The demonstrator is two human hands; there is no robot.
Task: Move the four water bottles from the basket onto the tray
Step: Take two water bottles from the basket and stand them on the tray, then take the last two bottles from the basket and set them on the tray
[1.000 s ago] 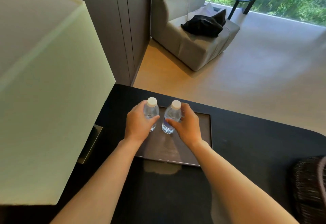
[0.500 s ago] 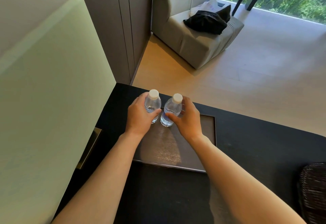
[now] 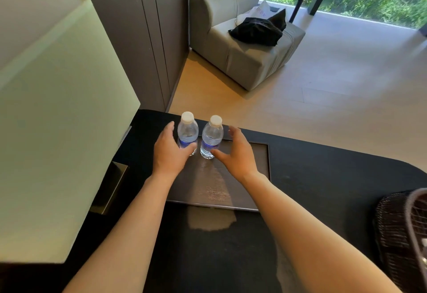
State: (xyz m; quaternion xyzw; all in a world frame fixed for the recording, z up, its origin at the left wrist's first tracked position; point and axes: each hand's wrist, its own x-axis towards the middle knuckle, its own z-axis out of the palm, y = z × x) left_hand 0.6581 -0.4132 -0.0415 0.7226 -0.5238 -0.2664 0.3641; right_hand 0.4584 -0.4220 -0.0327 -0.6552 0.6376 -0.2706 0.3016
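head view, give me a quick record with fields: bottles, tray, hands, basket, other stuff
bottles: two, left bottle and right bottle, upright, white caps, side by side at the far end of the tray
tray: dark rectangular tray on the black table
left hand: left hand open, thumb close against the left bottle
right hand: right hand open, fingers spread, just off the right bottle
basket: dark wicker basket at the right edge, contents not visible
other: lampshade at left, armchair beyond
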